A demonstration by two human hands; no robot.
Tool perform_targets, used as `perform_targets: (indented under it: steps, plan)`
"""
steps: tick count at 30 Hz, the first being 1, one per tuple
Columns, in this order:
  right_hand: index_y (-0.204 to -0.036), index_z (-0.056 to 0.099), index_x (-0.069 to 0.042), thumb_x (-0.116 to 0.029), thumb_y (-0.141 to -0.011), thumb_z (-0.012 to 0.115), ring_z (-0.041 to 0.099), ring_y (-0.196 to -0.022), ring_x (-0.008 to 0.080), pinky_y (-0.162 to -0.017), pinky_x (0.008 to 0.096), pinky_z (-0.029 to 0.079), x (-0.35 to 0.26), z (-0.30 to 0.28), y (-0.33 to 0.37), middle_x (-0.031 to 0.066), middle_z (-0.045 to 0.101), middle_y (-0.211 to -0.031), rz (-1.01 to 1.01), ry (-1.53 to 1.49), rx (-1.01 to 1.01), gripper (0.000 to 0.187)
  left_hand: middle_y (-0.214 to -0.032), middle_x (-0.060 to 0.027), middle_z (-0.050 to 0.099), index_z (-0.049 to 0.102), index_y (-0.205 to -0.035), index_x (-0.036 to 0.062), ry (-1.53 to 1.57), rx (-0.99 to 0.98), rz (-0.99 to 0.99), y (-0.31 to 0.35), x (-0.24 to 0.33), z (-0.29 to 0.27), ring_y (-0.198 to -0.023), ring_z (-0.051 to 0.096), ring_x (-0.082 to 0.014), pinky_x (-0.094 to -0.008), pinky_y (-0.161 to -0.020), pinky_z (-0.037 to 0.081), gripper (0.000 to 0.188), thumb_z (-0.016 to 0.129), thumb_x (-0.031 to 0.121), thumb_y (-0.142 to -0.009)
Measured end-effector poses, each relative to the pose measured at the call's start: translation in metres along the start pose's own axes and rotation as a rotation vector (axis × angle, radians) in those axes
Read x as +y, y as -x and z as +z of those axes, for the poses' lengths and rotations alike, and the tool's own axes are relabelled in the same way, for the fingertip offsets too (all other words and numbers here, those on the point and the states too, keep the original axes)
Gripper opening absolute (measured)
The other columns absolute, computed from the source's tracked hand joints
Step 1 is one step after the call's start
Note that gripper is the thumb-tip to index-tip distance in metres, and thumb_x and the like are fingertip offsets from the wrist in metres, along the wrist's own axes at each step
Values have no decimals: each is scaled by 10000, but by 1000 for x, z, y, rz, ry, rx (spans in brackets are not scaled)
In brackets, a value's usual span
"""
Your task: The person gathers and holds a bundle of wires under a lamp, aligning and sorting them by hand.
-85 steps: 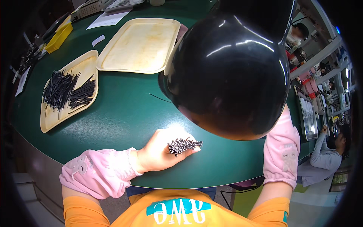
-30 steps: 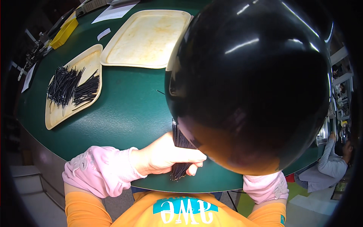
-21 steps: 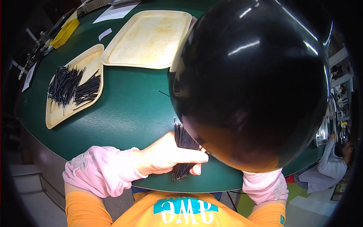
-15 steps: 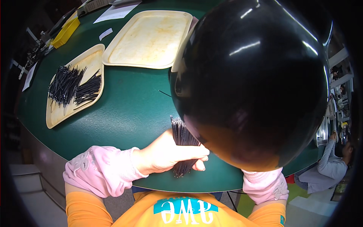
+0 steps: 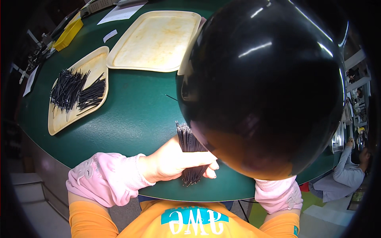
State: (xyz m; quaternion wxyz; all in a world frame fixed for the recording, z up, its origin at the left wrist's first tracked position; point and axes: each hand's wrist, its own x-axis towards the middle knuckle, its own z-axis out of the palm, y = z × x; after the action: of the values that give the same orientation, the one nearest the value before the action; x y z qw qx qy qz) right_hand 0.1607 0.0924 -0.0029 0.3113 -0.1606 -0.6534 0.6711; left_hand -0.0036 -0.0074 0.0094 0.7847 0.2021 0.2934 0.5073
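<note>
My left hand (image 5: 166,160) is wrapped round a thick bundle of thin black wires (image 5: 188,139), above the green table's near edge. The bundle stands nearly upright in the grip, with pale, shiny tips at its upper end and wire ends showing below my fingers. A large glossy black dome (image 5: 262,91) covers the right side of the view and overlaps the bundle's right edge. Of my right arm only the pink sleeve cuff (image 5: 278,194) shows; the hand itself is hidden behind the dome. One loose black wire (image 5: 171,96) lies on the table beside the dome.
On the left, a cream tray (image 5: 56,123) carries two heaps of black wires. Behind it lies a larger cream tray (image 5: 154,41). A yellow bin (image 5: 69,35) and white papers (image 5: 121,14) are at the far left. Another person (image 5: 344,170) sits at the far right.
The wire bundle's upper end has shifted slightly left in my left hand, showing more of its tips. My left grip stays closed.
</note>
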Motion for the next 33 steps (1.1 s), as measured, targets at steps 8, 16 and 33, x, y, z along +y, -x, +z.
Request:
perform_targets:
  steps: [8, 16, 33]
  plan:
    - [-830, 558, 33, -23, -788, 518, 542, -635, 172, -567, 248, 437, -7, -8, -17, 93, 574, -721, -133, -95, 90, 80, -705, -105, 588, 560, -781, -21, -149, 96, -57, 1, 4, 7, -616, 599, -152, -254, -602, 499, 125, 603, 92, -748]
    - [-824, 557, 32, -40, -795, 516, 531, -611, 153, -544, 236, 426, -9, -5, -14, 86, 572, -712, 45, -133, -48, 88, -699, -95, 574, 548, -783, -14, -170, 78, -41, 2, 5, 8, -606, 587, -139, -249, -602, 489, 127, 588, 105, -762]
    - [-812, 557, 28, -73, -809, 512, 510, -565, 114, -501, 212, 406, -22, 1, -6, 70, 567, -695, 280, -120, -165, 111, -733, -119, 580, 538, -845, -30, -93, 37, -45, 0, 1, 5, -623, 601, -170, -273, -600, 506, 162, 582, 106, -769]
